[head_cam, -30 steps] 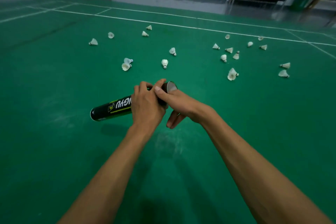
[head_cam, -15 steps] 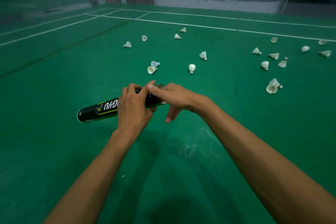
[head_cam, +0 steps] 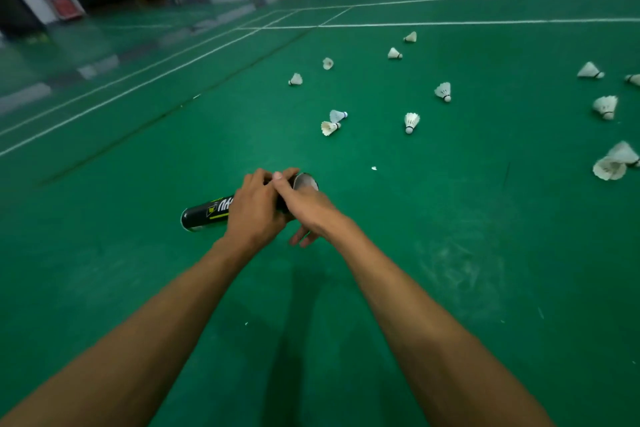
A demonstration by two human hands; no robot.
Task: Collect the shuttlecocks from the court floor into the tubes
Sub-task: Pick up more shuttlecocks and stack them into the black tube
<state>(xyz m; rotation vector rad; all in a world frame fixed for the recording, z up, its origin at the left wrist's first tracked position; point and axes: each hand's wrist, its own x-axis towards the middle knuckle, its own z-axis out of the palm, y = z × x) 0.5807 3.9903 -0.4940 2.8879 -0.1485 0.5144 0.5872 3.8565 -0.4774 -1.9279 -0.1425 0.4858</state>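
The view swings left, and the tube's open mouth slides back into sight past the right hand (head_cam: pixel 308 208). Over the green court floor (head_cam: pixel 450 236), the black tube (head_cam: pixel 207 215) is held level: left hand (head_cam: pixel 254 210) wrapped round its middle, right hand clasping it behind the mouth, thumb on top. Shuttlecocks (head_cam: pixel 330 127) lie well ahead of both hands. The danger: if that mouth tips down, anything loaded could spill.
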